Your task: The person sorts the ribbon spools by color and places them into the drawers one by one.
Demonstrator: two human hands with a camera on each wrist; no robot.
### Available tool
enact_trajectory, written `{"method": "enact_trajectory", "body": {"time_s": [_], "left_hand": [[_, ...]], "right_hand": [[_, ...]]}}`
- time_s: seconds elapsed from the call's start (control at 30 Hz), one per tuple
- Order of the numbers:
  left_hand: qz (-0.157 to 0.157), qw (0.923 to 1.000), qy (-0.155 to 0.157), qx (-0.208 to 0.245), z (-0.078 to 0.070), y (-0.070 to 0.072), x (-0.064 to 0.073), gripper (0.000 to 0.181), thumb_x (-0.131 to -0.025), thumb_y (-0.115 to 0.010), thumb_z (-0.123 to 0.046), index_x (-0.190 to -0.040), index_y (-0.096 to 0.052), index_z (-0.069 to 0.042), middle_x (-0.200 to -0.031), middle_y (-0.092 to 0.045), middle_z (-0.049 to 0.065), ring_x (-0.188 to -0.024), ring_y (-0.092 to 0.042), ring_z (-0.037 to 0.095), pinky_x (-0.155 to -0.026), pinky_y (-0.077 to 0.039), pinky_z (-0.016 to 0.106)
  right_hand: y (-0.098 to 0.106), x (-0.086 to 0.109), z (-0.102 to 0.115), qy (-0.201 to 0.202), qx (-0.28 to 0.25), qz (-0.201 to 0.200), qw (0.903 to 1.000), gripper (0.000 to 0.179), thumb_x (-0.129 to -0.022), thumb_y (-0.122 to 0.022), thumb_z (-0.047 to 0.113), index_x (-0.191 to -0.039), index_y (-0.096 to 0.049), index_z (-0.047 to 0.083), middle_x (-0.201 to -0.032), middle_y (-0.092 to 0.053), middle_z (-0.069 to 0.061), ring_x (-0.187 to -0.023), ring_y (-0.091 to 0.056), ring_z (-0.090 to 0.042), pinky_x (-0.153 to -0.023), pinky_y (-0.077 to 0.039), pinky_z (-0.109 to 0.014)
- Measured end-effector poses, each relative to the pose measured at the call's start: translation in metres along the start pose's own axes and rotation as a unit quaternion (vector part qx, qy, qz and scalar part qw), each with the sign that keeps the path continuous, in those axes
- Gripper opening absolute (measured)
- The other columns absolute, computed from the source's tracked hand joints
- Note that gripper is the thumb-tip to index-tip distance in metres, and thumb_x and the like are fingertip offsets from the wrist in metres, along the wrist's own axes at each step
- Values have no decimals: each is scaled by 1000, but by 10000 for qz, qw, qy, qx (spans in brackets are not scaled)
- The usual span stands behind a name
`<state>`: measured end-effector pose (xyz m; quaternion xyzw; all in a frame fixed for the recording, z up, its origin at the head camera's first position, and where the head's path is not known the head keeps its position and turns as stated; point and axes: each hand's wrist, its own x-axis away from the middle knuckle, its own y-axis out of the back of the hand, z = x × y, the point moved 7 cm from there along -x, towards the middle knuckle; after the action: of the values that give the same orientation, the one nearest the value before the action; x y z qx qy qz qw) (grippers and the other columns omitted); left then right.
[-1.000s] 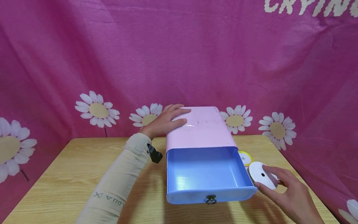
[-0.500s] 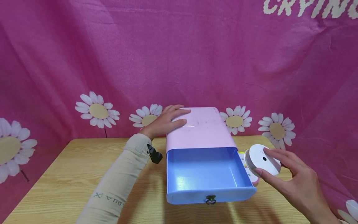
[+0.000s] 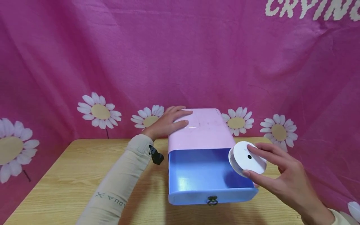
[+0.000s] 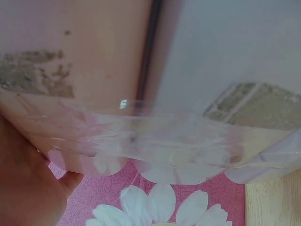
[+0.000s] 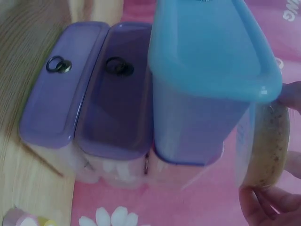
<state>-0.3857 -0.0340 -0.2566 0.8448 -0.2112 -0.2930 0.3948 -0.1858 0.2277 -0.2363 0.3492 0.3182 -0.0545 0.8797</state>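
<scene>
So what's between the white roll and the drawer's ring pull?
In the head view, only parts of the blue drawer: bare interior, then front panel, from white roll to ring pull.

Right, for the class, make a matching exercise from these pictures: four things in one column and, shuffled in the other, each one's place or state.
1. white-faced round spool
2. blue plastic drawer
3. pink plastic cabinet
4. dark metal ring pull

A. under the left hand
B. on the drawer's front
C. held by the right hand
D. open

Pairs: 1-C, 2-D, 3-A, 4-B
</scene>
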Motion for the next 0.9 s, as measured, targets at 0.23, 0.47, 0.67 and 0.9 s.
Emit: {"method": "enact_trajectory", "body": {"time_s": [0.23,0.47,0.67,0.9], "left_hand": [[-32,9999,-46,-85,0,1,1,51,-88,-44,-51,-135,-40,-33,-146,-23,-3,-133,-12,15,-102,-19,48],[-47,9998,-92,-142,0,0,0,49,-89,-45,-48,-135,-41,-32,-145,-24,-4,-133,-12,16,-103,-18,48],[-22,9998,-111,-157,0,-2,0,50,-89,-45,-48,-135,-41,-32,-145,-24,-5,-132,-13,16,-103,-18,48],[-73,9997,-142,-178,-1,0,0,48,-89,-46,-47,-135,-42,-32,-144,-25,-4,-132,-13,16,-103,-19,48]], "right_hand": [[-12,-8,18,713,-229,274,9968,65,-55,-86,10,-116,-63,14,-113,-55,2,-102,-47,-11,-73,-38,-13],[-30,-13,19,497,-87,876,9949,63,-57,-85,25,-116,-62,24,-117,-55,8,-104,-46,-8,-78,-38,-17],[-43,-14,21,426,144,1354,9898,61,-60,-81,38,-117,-59,33,-123,-54,9,-114,-47,-10,-88,-40,-25],[-52,-20,19,658,179,1789,9815,58,-63,-78,44,-117,-59,33,-123,-55,8,-116,-48,-16,-92,-41,-39]]}}
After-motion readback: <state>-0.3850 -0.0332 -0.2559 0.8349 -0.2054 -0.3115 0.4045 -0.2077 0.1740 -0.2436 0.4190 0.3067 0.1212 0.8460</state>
